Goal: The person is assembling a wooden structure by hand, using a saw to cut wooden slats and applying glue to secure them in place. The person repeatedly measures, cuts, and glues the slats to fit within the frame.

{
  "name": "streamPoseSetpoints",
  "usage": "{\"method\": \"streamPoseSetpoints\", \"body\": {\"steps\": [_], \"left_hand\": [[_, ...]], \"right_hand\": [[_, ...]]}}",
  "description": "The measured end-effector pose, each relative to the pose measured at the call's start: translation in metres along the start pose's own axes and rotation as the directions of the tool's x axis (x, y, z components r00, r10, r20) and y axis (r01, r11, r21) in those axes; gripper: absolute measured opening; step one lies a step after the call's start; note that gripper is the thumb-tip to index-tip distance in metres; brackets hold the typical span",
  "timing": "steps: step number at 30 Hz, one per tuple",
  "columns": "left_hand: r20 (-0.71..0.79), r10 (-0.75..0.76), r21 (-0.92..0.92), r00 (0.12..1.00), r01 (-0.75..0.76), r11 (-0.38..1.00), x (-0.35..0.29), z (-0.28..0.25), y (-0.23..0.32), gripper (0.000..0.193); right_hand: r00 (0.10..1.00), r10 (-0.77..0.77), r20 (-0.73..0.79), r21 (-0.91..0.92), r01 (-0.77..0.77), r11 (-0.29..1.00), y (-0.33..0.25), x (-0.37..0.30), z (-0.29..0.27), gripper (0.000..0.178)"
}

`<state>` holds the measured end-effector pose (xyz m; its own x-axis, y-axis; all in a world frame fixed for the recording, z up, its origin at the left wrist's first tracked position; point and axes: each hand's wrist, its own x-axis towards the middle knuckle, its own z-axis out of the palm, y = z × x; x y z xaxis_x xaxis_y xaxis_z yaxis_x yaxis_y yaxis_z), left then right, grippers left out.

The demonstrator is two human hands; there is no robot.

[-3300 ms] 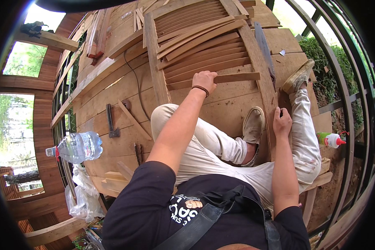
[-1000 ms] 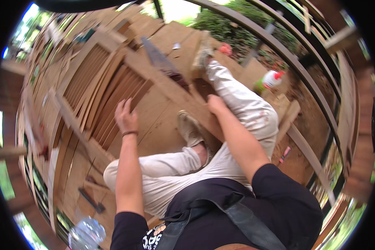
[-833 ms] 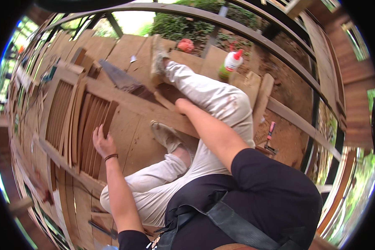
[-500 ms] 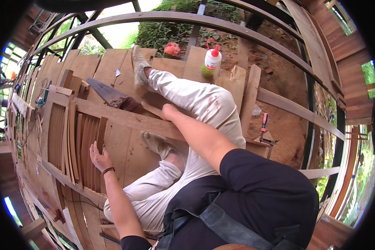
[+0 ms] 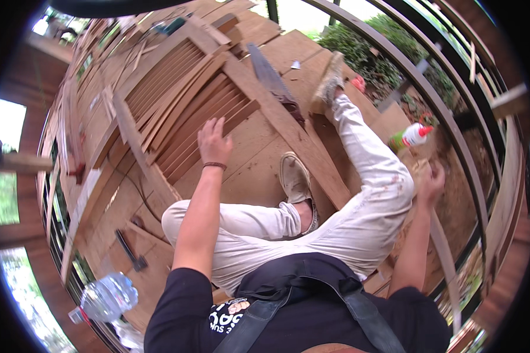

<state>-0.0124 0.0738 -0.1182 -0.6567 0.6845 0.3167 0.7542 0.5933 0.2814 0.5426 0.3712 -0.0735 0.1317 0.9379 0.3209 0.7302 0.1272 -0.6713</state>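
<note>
A wooden frame (image 5: 265,109) with rows of thin slats (image 5: 209,106) lies across the boards on my left. My left hand (image 5: 214,141) is open over the slats' near ends, fingers stretched out and holding nothing visible; whether it touches them is unclear. Out to the right, beyond my knee, my right hand (image 5: 431,183) is beside a short wood block (image 5: 419,169). Its fingers look bent but are blurred, so any grip on the block is uncertain. A glue bottle (image 5: 409,137) with a red nozzle and green contents is just beyond that hand. A handsaw (image 5: 271,76) rests against the frame's far side.
A hammer (image 5: 131,250) lies on the boards at the lower left, near a large clear water bottle (image 5: 109,297). A cable (image 5: 126,182) runs beside the frame. Metal rails (image 5: 430,88) curve along the right edge, with bare soil (image 5: 459,159) below. A teal power tool (image 5: 169,26) sits at the far left.
My view has swung to the left. My right hand has left the wood by the saw handle and moved right, past my knee. My left hand stays at the slats.
</note>
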Motion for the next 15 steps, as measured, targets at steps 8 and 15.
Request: {"method": "streamPoseSetpoints", "body": {"steps": [8,15], "left_hand": [[-0.083,-0.012,-0.044,0.996,0.009,0.999,0.016,0.018,0.026,0.053],[-0.13,-0.054,-0.066,0.99,0.046,0.997,0.001,0.028,0.007,0.047]], "right_hand": [[0.824,0.561,0.075,-0.724,-0.342,0.599,0.176,-0.119,-0.028,0.069],[0.748,0.628,0.217,-0.647,-0.372,0.666,0.19,-0.118,-0.034,0.069]]}}
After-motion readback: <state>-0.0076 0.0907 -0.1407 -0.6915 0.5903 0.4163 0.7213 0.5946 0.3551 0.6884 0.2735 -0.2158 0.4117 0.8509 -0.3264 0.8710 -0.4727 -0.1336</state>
